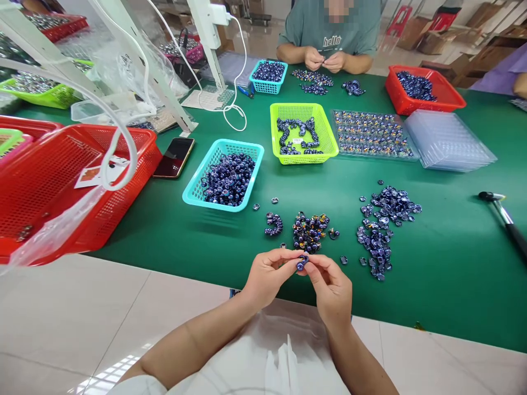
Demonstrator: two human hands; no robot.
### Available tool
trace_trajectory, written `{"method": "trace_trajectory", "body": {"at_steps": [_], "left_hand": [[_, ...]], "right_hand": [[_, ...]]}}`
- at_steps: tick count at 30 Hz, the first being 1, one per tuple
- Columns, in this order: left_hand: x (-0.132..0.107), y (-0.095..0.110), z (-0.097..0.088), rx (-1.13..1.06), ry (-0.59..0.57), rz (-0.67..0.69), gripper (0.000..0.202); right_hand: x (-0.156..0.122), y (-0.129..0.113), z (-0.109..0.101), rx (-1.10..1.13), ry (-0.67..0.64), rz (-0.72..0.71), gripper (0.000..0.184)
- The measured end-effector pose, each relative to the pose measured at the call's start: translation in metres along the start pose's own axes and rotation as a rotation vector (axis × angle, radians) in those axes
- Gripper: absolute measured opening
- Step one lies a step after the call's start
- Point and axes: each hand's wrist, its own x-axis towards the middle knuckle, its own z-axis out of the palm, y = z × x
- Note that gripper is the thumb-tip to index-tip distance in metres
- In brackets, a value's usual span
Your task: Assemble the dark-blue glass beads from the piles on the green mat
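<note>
Between my fingertips, at the near edge of the green table [444, 263], is a small shiny dark-blue metal part [302, 264]. My left hand [267, 277] pinches it from one side and my right hand [331, 282] from the other; its exact kind is too small to make out. Just beyond my fingers lies a pile of blue-and-gold parts [309, 230]. A curved row of dark-blue rings [274, 224] sits to its left. Off to the right spreads a heap of loose dark-blue caps [379, 241].
A blue basket [189, 196] of dark rings and a green basket [331, 147] with rows of parts stand ahead. Clear trays [453, 140], a red basket [450, 101] and a hammer [504, 214] are rightward. Left are a phone [175, 157] and red crate [123, 203]. A co-worker [329, 38] sits opposite.
</note>
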Motion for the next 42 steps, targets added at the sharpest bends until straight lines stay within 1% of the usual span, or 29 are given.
{"method": "trace_trajectory", "body": {"at_steps": [3, 6, 8, 10, 15, 17, 19, 22, 26, 28, 30, 31, 33, 35, 37, 39, 42], "left_hand": [[-0.001, -0.002, -0.003, 0.107, -0.047, 0.07, 0.014], [-0.004, -0.002, -0.005, 0.219, -0.101, 0.178, 0.017], [-0.006, -0.002, -0.006, 0.257, -0.13, 0.254, 0.02], [-0.007, -0.002, -0.006, 0.274, -0.146, 0.303, 0.021], [-0.008, -0.005, -0.006, 0.29, -0.105, 0.312, 0.018], [-0.006, -0.006, -0.007, 0.309, -0.102, 0.346, 0.014], [-0.005, -0.006, -0.01, 0.335, -0.131, 0.409, 0.012], [-0.003, -0.005, -0.014, 0.366, -0.181, 0.494, 0.016], [-0.003, -0.004, -0.016, 0.384, -0.191, 0.519, 0.017], [-0.004, -0.004, -0.016, 0.375, -0.187, 0.49, 0.016], [-0.005, -0.005, -0.015, 0.327, -0.179, 0.4, 0.013], [-0.005, -0.005, -0.015, 0.278, -0.178, 0.321, 0.011], [-0.004, -0.005, -0.013, 0.139, -0.18, 0.12, 0.011], [-0.002, -0.005, -0.011, -0.029, -0.177, -0.064, 0.014], [0.001, -0.003, -0.007, -0.199, -0.167, -0.192, 0.017], [0.002, 0.0, -0.004, -0.353, -0.184, -0.279, 0.022], [0.002, 0.002, -0.001, -0.479, -0.243, -0.356, 0.027]], "right_hand": [[0.001, -0.003, 0.001, 0.024, 0.001, 0.006, 0.011], [0.001, -0.005, 0.001, 0.019, 0.015, 0.004, 0.011], [0.001, -0.006, 0.001, 0.01, 0.033, -0.003, 0.01], [0.001, -0.005, 0.001, 0.005, 0.034, -0.008, 0.01], [0.0, -0.003, -0.001, 0.078, -0.046, 0.047, 0.015], [0.001, -0.002, -0.002, 0.136, -0.093, 0.072, 0.019], [0.001, -0.001, -0.002, 0.187, -0.153, 0.096, 0.02], [0.001, 0.001, -0.002, 0.24, -0.22, 0.126, 0.017], [0.001, 0.004, -0.002, 0.265, -0.232, 0.142, 0.015], [0.002, 0.003, -0.003, 0.244, -0.228, 0.132, 0.014], [0.003, 0.002, -0.006, 0.191, -0.222, 0.1, 0.015], [0.004, 0.0, -0.008, 0.144, -0.22, 0.072, 0.015], [0.005, -0.002, -0.011, 0.011, -0.221, -0.015, 0.019], [0.006, -0.004, -0.014, -0.148, -0.209, -0.152, 0.023], [0.007, -0.005, -0.014, -0.282, -0.167, -0.306, 0.027], [0.006, -0.005, -0.014, -0.367, -0.138, -0.407, 0.032], [0.006, -0.005, -0.012, -0.406, -0.187, -0.437, 0.036]]}}
